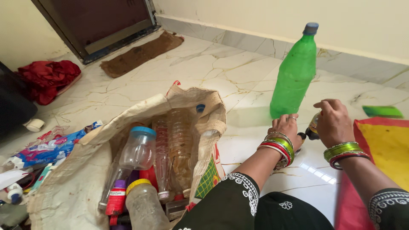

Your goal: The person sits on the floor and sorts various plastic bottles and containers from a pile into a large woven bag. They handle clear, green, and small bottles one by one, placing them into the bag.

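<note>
My left hand and my right hand meet on a small dark bottle on the marble floor. The right hand grips its top; the left hand rests at its base, where a small black cap-like piece shows. Both wrists wear green and red bangles. A tall green plastic bottle with a blue cap stands upright just behind my hands.
An open woven sack on the left holds several clear plastic bottles and jars. Wrappers lie at far left, a red cloth and a brown mat by the door. A yellow and red sheet lies at right.
</note>
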